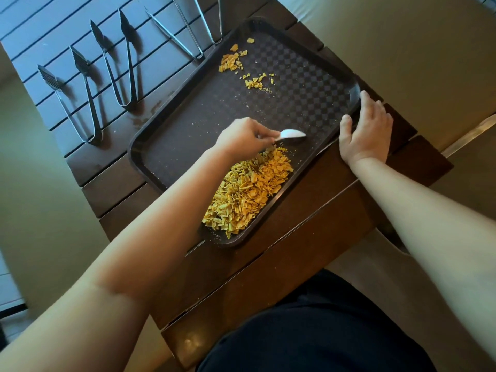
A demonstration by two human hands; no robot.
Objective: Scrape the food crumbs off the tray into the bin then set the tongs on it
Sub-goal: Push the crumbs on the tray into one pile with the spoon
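Head view looks down on a dark slatted bench (120,189) carrying a dark brown checkered tray (268,103). On the tray, the left hand (241,139) has its fingers curled round the handle of a white plastic spoon (291,135), whose bowl lies on the tray surface just above a large heap of yellow flake crumbs (247,194) gathered at the near corner. Two smaller crumb patches (232,61) lie toward the far end of the tray, with fine specks scattered between. The right hand (367,130) rests flat with relaxed fingers over the tray's right rim, holding nothing. Beyond the tray's left edge, several metal tongs lie on the bench: a scalloped pair (72,98), another scalloped pair (120,63), and slimmer ones (182,33) near the far corner.
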